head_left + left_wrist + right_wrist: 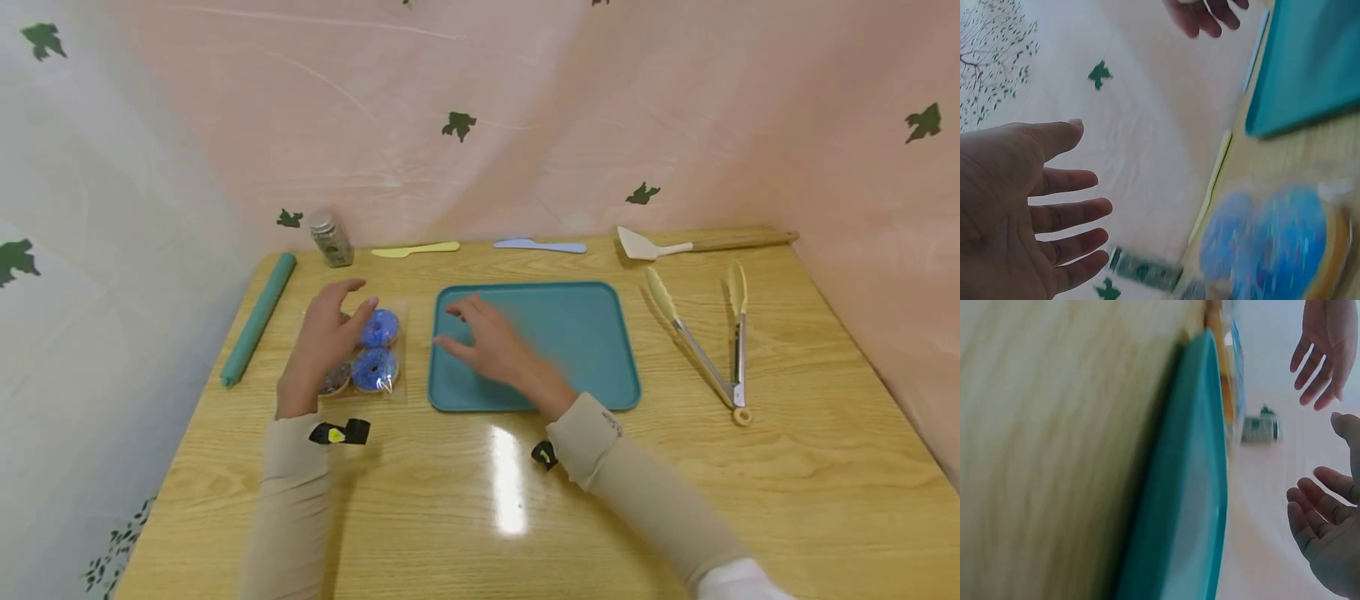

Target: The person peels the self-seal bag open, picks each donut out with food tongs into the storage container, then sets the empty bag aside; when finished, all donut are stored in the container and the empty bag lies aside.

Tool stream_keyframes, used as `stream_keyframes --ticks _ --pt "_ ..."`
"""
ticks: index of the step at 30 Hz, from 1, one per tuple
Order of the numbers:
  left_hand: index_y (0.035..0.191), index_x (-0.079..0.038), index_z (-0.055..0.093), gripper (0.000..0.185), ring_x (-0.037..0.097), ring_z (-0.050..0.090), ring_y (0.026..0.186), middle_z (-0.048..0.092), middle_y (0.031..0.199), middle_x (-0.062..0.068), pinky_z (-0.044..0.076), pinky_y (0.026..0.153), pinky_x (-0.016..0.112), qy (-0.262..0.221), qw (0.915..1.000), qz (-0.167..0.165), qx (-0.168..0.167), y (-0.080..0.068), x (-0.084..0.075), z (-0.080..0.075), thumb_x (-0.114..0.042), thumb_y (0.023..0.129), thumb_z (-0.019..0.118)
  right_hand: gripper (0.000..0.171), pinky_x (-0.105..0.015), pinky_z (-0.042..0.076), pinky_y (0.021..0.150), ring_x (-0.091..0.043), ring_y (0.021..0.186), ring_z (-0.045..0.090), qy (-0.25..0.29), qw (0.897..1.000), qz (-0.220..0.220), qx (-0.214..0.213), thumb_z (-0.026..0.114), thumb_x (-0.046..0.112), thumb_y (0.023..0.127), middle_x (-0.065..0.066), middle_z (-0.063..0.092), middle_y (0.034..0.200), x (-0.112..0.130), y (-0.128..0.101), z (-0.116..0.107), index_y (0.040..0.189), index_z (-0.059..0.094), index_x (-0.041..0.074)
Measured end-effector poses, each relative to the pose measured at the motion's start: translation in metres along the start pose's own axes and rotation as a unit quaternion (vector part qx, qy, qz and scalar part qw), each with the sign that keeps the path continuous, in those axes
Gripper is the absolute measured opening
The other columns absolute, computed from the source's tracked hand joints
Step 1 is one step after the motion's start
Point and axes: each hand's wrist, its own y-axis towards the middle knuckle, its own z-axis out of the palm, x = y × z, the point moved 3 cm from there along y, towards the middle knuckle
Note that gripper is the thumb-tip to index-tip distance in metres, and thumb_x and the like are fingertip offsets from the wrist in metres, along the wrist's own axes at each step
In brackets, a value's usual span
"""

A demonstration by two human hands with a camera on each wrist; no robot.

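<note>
With the left hand (pixel 324 337) being held spread over the clear plastic pack of blue-frosted doughnuts (pixel 367 352) beside the teal rectangular tray (pixel 592 333), under the splayed, empty right hand (pixel 491 342), the light pack is probably being risked to tipping by a one-sided grasp.

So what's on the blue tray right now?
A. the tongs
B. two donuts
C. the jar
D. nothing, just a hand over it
D: the tray has nothing lying on it, only the right hand above it; the donuts sit in their clear pack to its left, the tongs to its right, the jar at the back.
</note>
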Motion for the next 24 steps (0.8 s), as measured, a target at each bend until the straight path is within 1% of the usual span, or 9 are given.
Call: stream_keyframes --ticks 3,4,5,7,11,14,18,20,24 --pt "0.141 0.002 0.041 0.055 0.046 0.040 0.127 0.038 0.143 0.028 0.031 0.105 0.061 0.018 0.9997 -0.012 0.009 -0.012 0.017 -0.009 -0.036 0.101 0.047 0.052 -0.037 0.049 0.088 -0.026 0.108 0.056 0.005 1.000 -0.017 0.022 0.061 0.039 0.093 -0.013 0.056 0.120 0.012 0.001 0.014 0.130 0.052 0.003" --pt "0.141 0.002 0.040 0.056 0.046 0.035 0.131 0.037 0.143 0.028 0.027 0.106 0.062 0.025 0.9995 -0.013 0.012 -0.016 0.022 -0.012 -0.036 0.101 0.047 0.051 -0.036 0.049 0.088 -0.024 0.108 0.056 0.004 0.999 -0.021 0.029 0.061 0.038 0.093 -0.012 0.057 0.120 0.016 0.001 0.019 0.130 0.052 0.004" --pt "0.141 0.003 0.040 0.056 0.047 0.032 0.133 0.037 0.143 0.029 0.026 0.106 0.063 0.033 0.9993 -0.012 0.015 -0.019 0.027 -0.013 -0.036 0.101 0.047 0.051 -0.036 0.049 0.089 -0.023 0.108 0.056 0.003 0.999 -0.024 0.036 0.061 0.039 0.093 -0.012 0.057 0.120 0.020 0.001 0.023 0.130 0.052 0.004" --pt "0.140 0.003 0.040 0.056 0.048 0.031 0.133 0.037 0.143 0.029 0.026 0.106 0.063 0.045 0.9987 -0.010 0.022 -0.026 0.040 -0.015 -0.035 0.100 0.049 0.051 -0.035 0.048 0.090 -0.021 0.108 0.056 -0.006 0.998 -0.030 0.048 0.061 0.040 0.093 -0.010 0.057 0.120 0.026 0.002 0.033 0.129 0.053 0.005" --pt "0.141 0.004 0.040 0.056 0.048 0.032 0.132 0.037 0.143 0.030 0.028 0.105 0.064 0.049 0.9980 -0.005 0.039 -0.039 0.063 -0.015 -0.031 0.099 0.053 0.050 -0.034 0.048 0.092 -0.020 0.107 0.056 -0.011 0.997 -0.036 0.065 0.064 0.040 0.091 -0.008 0.059 0.119 0.035 0.003 0.049 0.126 0.055 0.005" --pt "0.143 0.003 0.038 0.057 0.048 0.031 0.133 0.034 0.146 0.029 0.029 0.104 0.064 0.046 0.9973 -0.012 0.055 -0.047 0.076 -0.015 -0.029 0.099 0.054 0.049 -0.032 0.048 0.092 -0.018 0.105 0.056 -0.014 0.996 -0.042 0.074 0.066 0.041 0.089 -0.007 0.060 0.116 0.040 0.005 0.060 0.123 0.057 0.006" --pt "0.144 0.001 0.036 0.057 0.048 0.033 0.132 0.030 0.148 0.027 0.034 0.102 0.062 0.041 0.9966 -0.018 0.069 -0.051 0.090 -0.012 -0.025 0.098 0.056 0.044 -0.027 0.049 0.087 -0.015 0.098 0.057 -0.022 0.995 -0.049 0.082 0.068 0.040 0.088 -0.004 0.061 0.110 0.045 0.006 0.073 0.116 0.058 0.009" --pt "0.144 0.001 0.036 0.056 0.047 0.034 0.132 0.029 0.149 0.027 0.037 0.101 0.061 0.034 0.9968 -0.016 0.070 -0.051 0.095 -0.009 -0.022 0.097 0.057 0.040 -0.026 0.049 0.084 -0.014 0.095 0.057 -0.021 0.995 -0.049 0.086 0.069 0.039 0.088 -0.004 0.060 0.107 0.047 0.006 0.079 0.112 0.058 0.009" --pt "0.144 0.003 0.037 0.055 0.047 0.034 0.132 0.027 0.149 0.028 0.038 0.101 0.061 0.024 0.9976 -0.013 0.064 -0.051 0.099 -0.006 -0.016 0.096 0.058 0.037 -0.024 0.047 0.079 -0.012 0.090 0.054 -0.025 0.995 -0.045 0.088 0.069 0.040 0.087 -0.001 0.059 0.103 0.049 0.006 0.087 0.107 0.057 0.011"
